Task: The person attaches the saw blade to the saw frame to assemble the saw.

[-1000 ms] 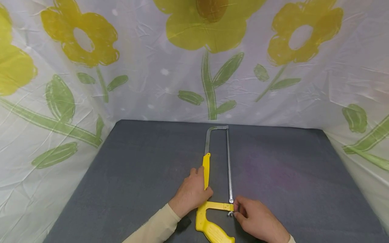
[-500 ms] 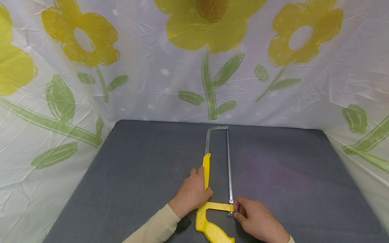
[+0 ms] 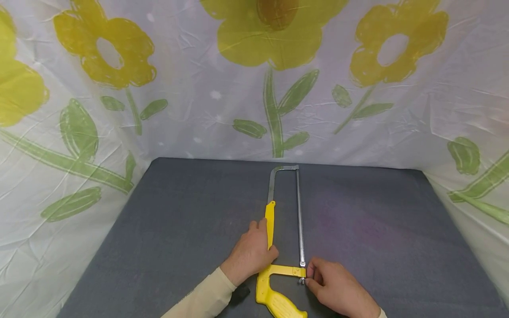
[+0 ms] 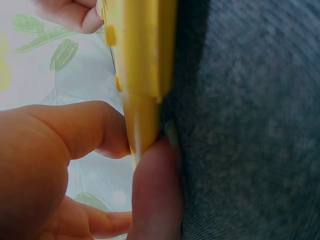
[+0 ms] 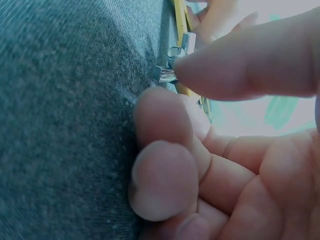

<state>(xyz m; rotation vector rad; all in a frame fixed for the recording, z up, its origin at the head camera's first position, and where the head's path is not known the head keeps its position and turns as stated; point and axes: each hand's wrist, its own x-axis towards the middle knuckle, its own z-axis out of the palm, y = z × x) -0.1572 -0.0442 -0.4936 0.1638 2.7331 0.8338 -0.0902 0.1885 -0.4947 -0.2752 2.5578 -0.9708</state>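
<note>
A hacksaw (image 3: pixel 281 304) with a yellow handle and a silver front frame lies flat on the dark grey table, its blade (image 3: pixel 299 216) along the right side. My left hand (image 3: pixel 249 255) grips the yellow bar of its frame, thumb and fingers on either side of it in the left wrist view. At the handle end of the blade sits a small silver wing nut (image 3: pixel 301 280). My right hand (image 3: pixel 336 285) has its thumb tip on the wing nut (image 5: pixel 166 74), with the other fingers curled close by, low over the cloth.
The tabletop (image 3: pixel 191 212) is covered in dark grey cloth with a faint purplish patch on the right. A small black object (image 3: pixel 240 293) lies beside my left sleeve, partly hidden. White sheeting (image 3: pixel 191 110) with printed yellow flowers hangs behind and at both sides.
</note>
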